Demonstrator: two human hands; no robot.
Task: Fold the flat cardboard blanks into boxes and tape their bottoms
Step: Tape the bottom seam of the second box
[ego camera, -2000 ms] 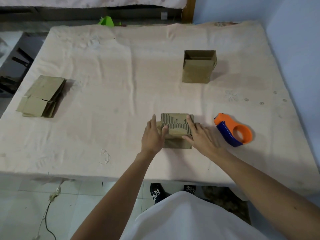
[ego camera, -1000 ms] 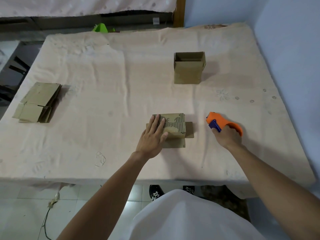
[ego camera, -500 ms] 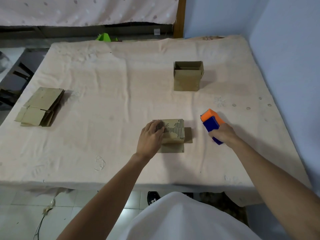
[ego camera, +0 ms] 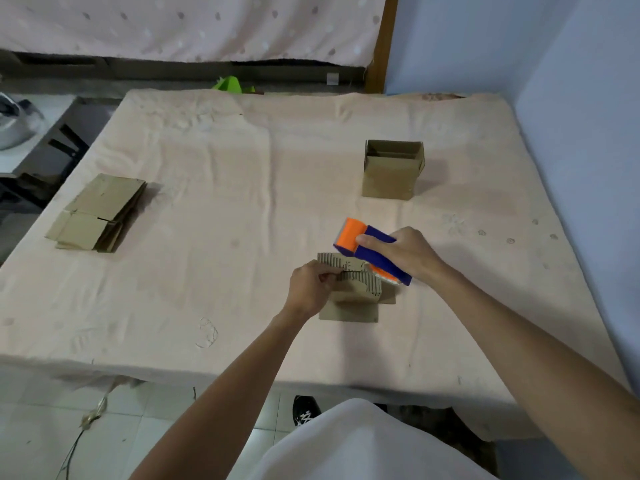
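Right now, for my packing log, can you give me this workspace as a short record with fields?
box in work: near centre of the cloth, folded flaps on top, lower flaps splayed out flat
left hand: fingers curled, holding that box's left edge
right hand: grips the tape dispenser over the box's far right corner
tape on seam: cannot tell
finished box: upright, top open, farther back on the right
flat blanks: stacked at the left edge
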